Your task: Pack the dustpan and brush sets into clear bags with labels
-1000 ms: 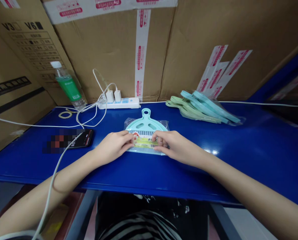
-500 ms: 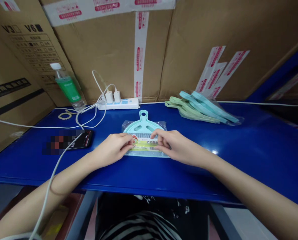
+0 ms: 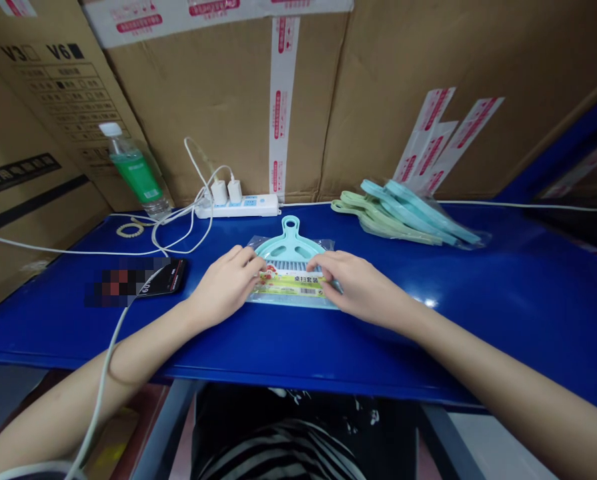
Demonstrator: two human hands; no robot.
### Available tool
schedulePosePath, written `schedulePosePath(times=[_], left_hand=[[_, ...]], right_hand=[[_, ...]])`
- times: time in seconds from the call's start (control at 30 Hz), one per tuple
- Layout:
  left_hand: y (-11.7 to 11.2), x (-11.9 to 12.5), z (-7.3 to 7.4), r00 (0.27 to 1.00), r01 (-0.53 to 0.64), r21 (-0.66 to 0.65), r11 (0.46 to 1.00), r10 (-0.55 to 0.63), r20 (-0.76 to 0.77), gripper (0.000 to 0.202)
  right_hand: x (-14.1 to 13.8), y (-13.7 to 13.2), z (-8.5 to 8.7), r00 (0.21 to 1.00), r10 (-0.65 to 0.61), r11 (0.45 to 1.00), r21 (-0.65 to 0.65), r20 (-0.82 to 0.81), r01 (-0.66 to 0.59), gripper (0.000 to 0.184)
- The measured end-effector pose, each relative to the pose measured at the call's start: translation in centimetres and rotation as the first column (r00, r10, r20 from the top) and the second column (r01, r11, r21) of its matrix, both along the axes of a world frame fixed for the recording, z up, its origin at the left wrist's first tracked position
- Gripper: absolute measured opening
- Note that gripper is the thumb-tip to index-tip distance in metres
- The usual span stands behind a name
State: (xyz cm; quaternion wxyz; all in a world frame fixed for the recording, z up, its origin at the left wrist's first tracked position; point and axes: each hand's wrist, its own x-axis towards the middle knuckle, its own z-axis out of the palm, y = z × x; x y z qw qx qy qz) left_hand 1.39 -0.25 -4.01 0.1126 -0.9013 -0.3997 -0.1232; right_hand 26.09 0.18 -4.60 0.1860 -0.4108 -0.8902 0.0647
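a light-blue dustpan set (image 3: 292,267) in clear, likely slippery film (image 3: 259,243) is laid flat on the table (image 3: 278,353) between left hand (image 3: 229,283) and right hand (image 3: 361,290), both loosely curled; whether film is pinched cannot be told. probably light and stiff, it is best held by its handle (image 3: 291,235).

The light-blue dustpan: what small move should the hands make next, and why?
Perhaps gently smooth the clear wrapper outward from the yellow label: the left hand and right hand are at the label's opposite ends, and the dustpan lies on the blue table, which should support the pressing.
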Motion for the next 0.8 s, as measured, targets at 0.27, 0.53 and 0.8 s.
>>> schedulePosePath(times=[0.27,0.53,0.8], left_hand=[[0.3,0.6,-0.8,0.964,0.177,-0.034,0.984,-0.180,-0.193,0.048],[-0.2,1.1,0.2,0.939,0.136,-0.027,0.990,-0.137,-0.315,0.042],[-0.3,0.3,1.2,0.936,0.140,0.006,0.990,-0.131,-0.326,0.042]], right_hand=[[0.3,-0.1,1.0,0.976,0.148,0.983,0.082,0.162,-0.163,0.050],[-0.3,-0.6,1.0,0.890,0.166,0.927,0.240,0.425,-0.288,0.044],[2.0,-0.3,2.5,0.896,0.201,0.956,0.118,0.397,-0.267,0.038]])
